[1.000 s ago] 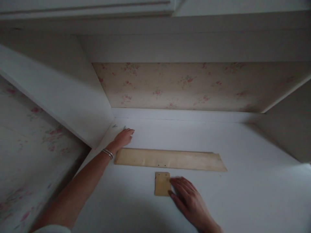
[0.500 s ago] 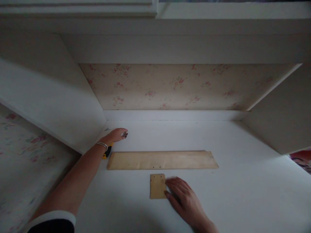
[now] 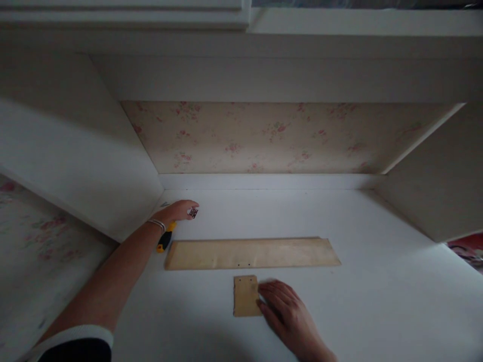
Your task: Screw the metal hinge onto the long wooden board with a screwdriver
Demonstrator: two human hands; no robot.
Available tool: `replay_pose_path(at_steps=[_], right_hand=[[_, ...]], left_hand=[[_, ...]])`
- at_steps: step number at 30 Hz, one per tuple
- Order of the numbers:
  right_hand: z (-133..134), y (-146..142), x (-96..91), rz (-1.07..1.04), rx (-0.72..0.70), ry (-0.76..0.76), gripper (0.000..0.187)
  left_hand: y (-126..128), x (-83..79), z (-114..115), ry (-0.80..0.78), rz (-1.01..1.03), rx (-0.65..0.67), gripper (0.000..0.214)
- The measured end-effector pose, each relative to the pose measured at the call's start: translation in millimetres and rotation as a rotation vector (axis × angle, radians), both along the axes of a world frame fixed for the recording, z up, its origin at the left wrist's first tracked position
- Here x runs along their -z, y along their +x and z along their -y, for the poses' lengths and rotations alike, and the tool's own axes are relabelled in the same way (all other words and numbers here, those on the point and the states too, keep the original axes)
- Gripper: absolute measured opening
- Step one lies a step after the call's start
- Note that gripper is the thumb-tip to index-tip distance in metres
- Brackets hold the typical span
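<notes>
My left hand (image 3: pixel 180 209) is reached out to the far left of the white surface. Its fingers are closed around a small dark metal plate with holes (image 3: pixel 193 212), which pokes out at the fingertips. My right hand (image 3: pixel 285 309) lies on the surface, thumb apart from the fingers, with its fingertips against the right edge of a small wooden board (image 3: pixel 246 296). Two dark holes show near that board's top edge. Just beyond it is a long wooden board (image 3: pixel 252 253), lying flat, with two holes near the middle of its near edge.
A yellow and black tool (image 3: pixel 165 241), probably a utility knife, lies below my left wrist, beside the long board's left end. White side panels (image 3: pixel 86 151) and a floral-papered back wall (image 3: pixel 256 136) enclose the white surface (image 3: pixel 377 291). A white ledge (image 3: pixel 264 80) overhangs the far side.
The whole view has shifted slightly, so the boards sit a little lower in it. More of the yellow and black tool shows. Both hands keep nearly the same places.
</notes>
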State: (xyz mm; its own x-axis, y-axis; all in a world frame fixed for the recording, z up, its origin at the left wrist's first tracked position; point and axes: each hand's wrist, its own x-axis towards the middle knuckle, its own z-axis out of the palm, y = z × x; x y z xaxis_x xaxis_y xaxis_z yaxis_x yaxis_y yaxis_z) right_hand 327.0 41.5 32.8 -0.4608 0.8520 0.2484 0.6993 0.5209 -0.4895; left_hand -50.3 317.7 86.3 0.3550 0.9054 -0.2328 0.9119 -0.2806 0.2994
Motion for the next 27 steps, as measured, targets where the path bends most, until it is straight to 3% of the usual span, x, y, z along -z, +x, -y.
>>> replay_pose_path(at_steps=[12,21,27], right_hand=[[-3,-1,-1.9,0.025,0.016,-0.032,0.028],[-5,-2,-0.5,0.009,0.009,-0.057,0.025],[-5,-2,-5.2,-0.01,0.006,-0.053,0.025]], left_hand=[[-1,5.8,-18,-0.063,-0.058,0.171,0.062],[-15,29.0,-27,-0.058,-0.045,0.152,0.068],[-15,31.3,-29,-0.093,-0.049,0.119,0.071]])
